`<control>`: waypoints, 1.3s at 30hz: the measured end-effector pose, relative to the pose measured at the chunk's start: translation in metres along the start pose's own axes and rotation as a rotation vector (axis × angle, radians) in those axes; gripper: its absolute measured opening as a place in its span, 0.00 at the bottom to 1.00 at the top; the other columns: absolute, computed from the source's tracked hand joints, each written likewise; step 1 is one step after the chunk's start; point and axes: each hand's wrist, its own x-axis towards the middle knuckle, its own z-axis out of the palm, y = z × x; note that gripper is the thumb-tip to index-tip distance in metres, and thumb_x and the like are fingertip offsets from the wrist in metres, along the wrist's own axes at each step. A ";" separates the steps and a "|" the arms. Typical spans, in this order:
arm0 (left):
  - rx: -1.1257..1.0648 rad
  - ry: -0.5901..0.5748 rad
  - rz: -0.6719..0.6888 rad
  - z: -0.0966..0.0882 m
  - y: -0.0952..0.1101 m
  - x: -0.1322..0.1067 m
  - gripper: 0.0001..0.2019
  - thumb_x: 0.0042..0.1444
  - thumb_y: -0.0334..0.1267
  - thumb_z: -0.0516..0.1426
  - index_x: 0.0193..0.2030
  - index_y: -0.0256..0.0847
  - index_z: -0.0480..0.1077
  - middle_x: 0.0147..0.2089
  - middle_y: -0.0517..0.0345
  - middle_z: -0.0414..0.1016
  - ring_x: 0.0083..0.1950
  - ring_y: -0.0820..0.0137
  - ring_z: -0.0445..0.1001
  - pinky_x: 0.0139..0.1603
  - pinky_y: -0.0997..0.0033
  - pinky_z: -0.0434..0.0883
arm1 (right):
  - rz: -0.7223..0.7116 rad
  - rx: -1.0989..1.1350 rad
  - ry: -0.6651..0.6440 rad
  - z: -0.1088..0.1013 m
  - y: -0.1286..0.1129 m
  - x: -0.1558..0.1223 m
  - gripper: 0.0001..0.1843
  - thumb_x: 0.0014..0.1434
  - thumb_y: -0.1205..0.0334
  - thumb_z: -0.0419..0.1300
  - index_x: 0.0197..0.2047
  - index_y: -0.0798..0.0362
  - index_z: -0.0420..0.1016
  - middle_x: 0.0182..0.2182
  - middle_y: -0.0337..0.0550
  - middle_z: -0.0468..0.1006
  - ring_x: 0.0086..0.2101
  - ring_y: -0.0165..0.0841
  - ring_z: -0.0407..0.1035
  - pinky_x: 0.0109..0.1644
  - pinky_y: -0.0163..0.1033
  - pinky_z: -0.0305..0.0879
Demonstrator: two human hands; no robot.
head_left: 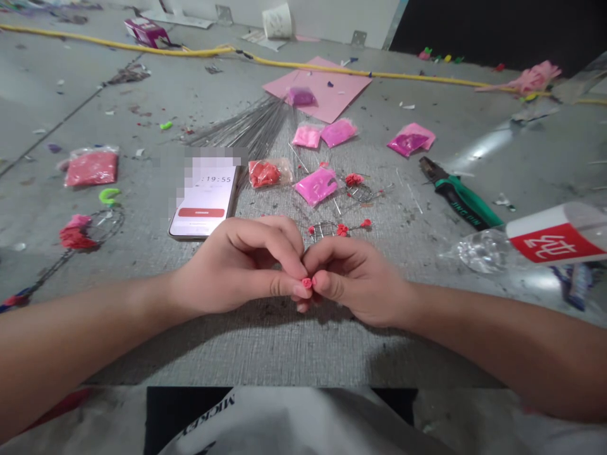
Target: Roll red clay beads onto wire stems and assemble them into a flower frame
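A tiny red clay flower (306, 283) with a curled, rose-like top sits between my fingertips, just above the table. My left hand (246, 259) pinches it between thumb and forefinger. From the other side, my right hand (363, 278) closes thumb and forefinger against it, and a reddish spot shows at that thumb's tip. Whatever lies under the fingers is hidden. Just beyond my hands is a wire piece with small red clay flowers (342, 230). Another wire loop with a red flower (353, 180) lies behind it.
A phone (203, 202) lies beyond my left hand. Around it are an opened red clay packet (265, 174), a pink clay packet (317, 186) and a wire bundle (246, 129). Green-handled pliers (467, 199) and a plastic bottle (545, 237) lie right. A yellow cable (308, 65) crosses the back.
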 end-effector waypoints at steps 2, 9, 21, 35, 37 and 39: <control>0.044 0.003 0.018 -0.001 0.001 0.001 0.06 0.53 0.26 0.70 0.33 0.39 0.81 0.33 0.59 0.76 0.31 0.75 0.80 0.33 0.79 0.81 | 0.008 0.002 0.002 0.001 -0.001 0.000 0.08 0.63 0.60 0.69 0.39 0.54 0.77 0.31 0.38 0.83 0.31 0.25 0.79 0.37 0.31 0.78; 0.090 -0.002 0.053 -0.002 0.000 0.001 0.08 0.51 0.22 0.70 0.33 0.39 0.82 0.33 0.60 0.75 0.33 0.76 0.78 0.35 0.81 0.79 | 0.030 0.018 0.017 0.002 -0.002 0.000 0.09 0.62 0.59 0.70 0.38 0.54 0.77 0.30 0.37 0.83 0.32 0.25 0.79 0.37 0.31 0.78; 0.023 -0.001 0.006 -0.001 0.000 -0.001 0.09 0.52 0.22 0.69 0.35 0.39 0.82 0.35 0.60 0.74 0.31 0.74 0.80 0.33 0.77 0.82 | 0.042 0.026 0.018 0.003 -0.001 0.000 0.08 0.62 0.60 0.70 0.38 0.54 0.77 0.30 0.37 0.83 0.32 0.24 0.79 0.37 0.30 0.78; 0.043 0.039 0.025 -0.001 0.000 0.000 0.09 0.51 0.22 0.69 0.35 0.39 0.79 0.34 0.60 0.75 0.34 0.75 0.78 0.36 0.77 0.79 | 0.070 0.029 0.050 0.001 0.000 0.000 0.09 0.61 0.59 0.71 0.38 0.53 0.78 0.30 0.36 0.82 0.31 0.24 0.77 0.37 0.30 0.77; 0.033 0.033 0.017 -0.001 0.000 0.000 0.08 0.52 0.23 0.69 0.33 0.39 0.79 0.34 0.60 0.74 0.33 0.75 0.77 0.35 0.76 0.79 | 0.068 0.036 0.049 0.001 0.000 0.001 0.09 0.61 0.59 0.71 0.38 0.53 0.78 0.30 0.36 0.82 0.30 0.23 0.77 0.37 0.30 0.76; 0.041 0.024 0.012 -0.002 0.001 0.000 0.07 0.52 0.25 0.70 0.32 0.39 0.79 0.33 0.60 0.74 0.32 0.75 0.77 0.34 0.76 0.79 | 0.063 0.033 0.056 0.001 -0.001 0.001 0.09 0.61 0.60 0.71 0.37 0.54 0.77 0.30 0.35 0.81 0.30 0.23 0.77 0.36 0.29 0.76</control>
